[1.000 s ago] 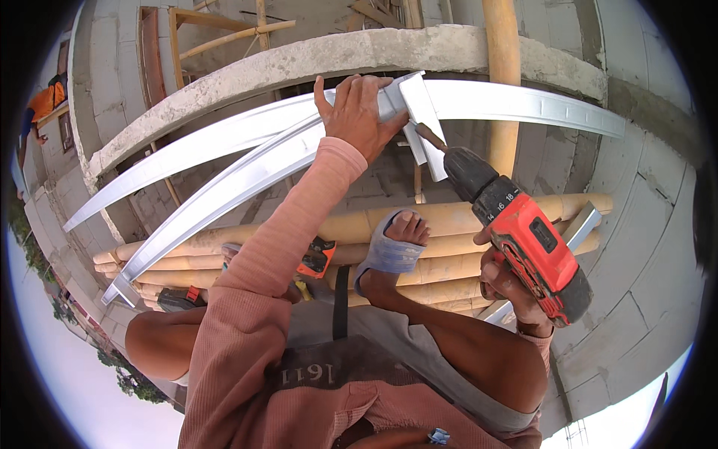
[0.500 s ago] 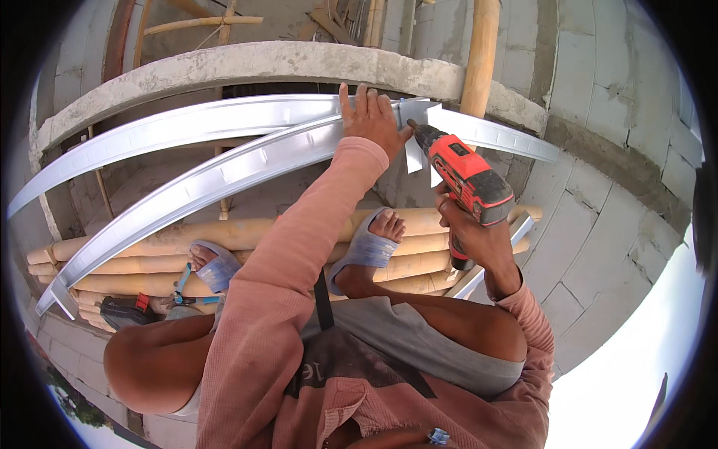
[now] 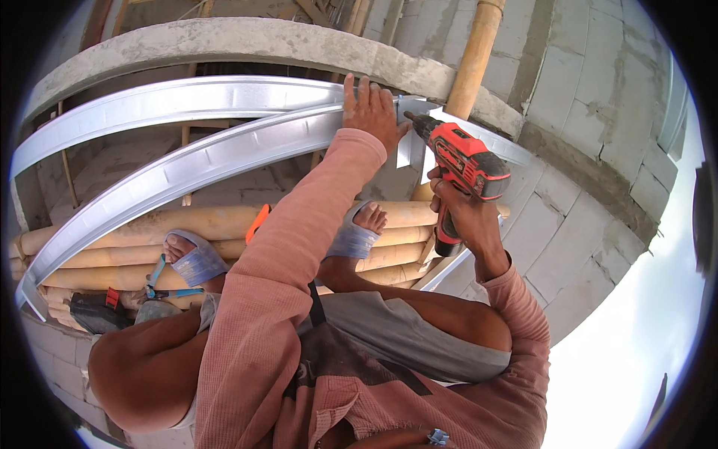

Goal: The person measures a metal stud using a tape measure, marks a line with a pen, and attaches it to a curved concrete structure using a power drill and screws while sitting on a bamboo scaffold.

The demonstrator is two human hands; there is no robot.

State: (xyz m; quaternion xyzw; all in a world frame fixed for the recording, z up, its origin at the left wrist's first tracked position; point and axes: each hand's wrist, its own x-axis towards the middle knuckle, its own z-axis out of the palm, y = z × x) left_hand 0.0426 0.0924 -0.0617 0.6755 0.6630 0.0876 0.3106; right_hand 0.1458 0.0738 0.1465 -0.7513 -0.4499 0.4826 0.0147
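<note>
My left hand grips the silver metal channel near its right end, beside a short upright metal piece; a second channel runs behind it. My right hand is wrapped round the handle of a red and black cordless drill, whose bit reaches the joint just right of my left thumb. I cannot tell whether the tip touches metal.
My sandalled feet stand on lashed bamboo poles. Blue-handled snips, a black case and a partly hidden orange tool lie there. Beyond are a concrete beam, an upright bamboo pole and a block wall.
Since a second ago the drill has risen and swung left toward the metal joint. My left hand stays on the channel. The whole view has shifted and tilted slightly.
</note>
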